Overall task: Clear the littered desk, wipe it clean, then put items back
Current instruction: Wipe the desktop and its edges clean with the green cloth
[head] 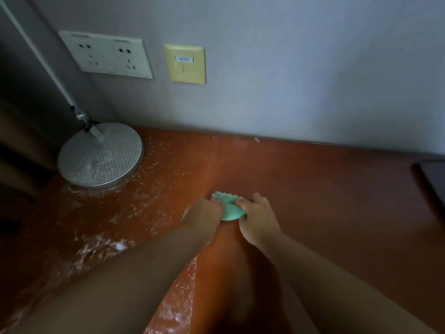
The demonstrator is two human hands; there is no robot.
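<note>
Wiping step: both hands, left hand (203,213) and right hand (256,216), grip a crumpled green cloth (228,209) on the reddish-brown wooden surface (325,201). Next, probably sweep left across the dusty patch (115,213).

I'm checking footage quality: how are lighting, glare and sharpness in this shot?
Head view: dim overall, darkest at the left edge; the desk shows speckled bright glints left of the cloth; the left hand and right hand gripping it look soft and shadowed; the wide lens skews the wall sockets.

Probably a home or dorm room: desk (313,189), lamp base (101,155), wall sockets (106,55).
</note>
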